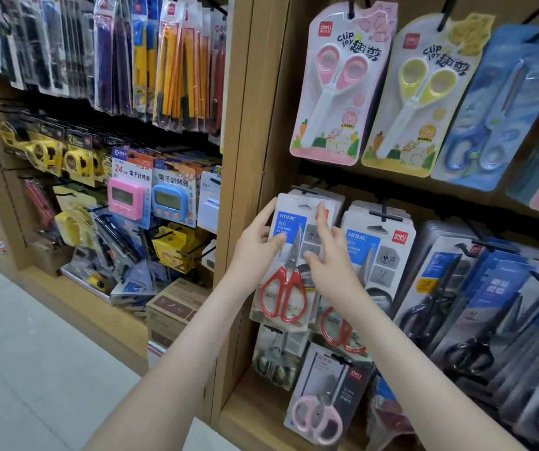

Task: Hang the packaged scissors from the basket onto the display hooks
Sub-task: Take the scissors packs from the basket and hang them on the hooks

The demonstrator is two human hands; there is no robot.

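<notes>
Item under task: scissors pack (289,255), red handles, blue label panel at top left; held upright against the lower-left part of the shelf unit (252,131), in front of a stack of like packs
Hang hole (307,207): at the top centre of the pack; it sits just below the front end of a black hook (305,191); whether the hook has entered it cannot be told
Left hand (258,245): grips the pack's left edge; thumb lies across the front beside the blade, the other fingers run up behind and along the edge
Right hand (326,258): spread wide on the right half of the pack; index finger straight, pointing up the front toward the hang hole; thumb laid on the front near the blade; it curls round nothing that can be seen
Adjacent stock, right: second stack (378,255) of the same type hanging on its own hook, just beside the held pack
Upper row: pink pack (336,92), yellow pack (421,102) and blue pack (502,109) of scissors, each hanging
Lower row: pack of pale pink scissors (323,405), tilted
Left bay: pink timer (126,196) and blue timer (167,200) side by side; yellow tape measures (66,154) further left; cardboard box (177,307) beneath
</notes>
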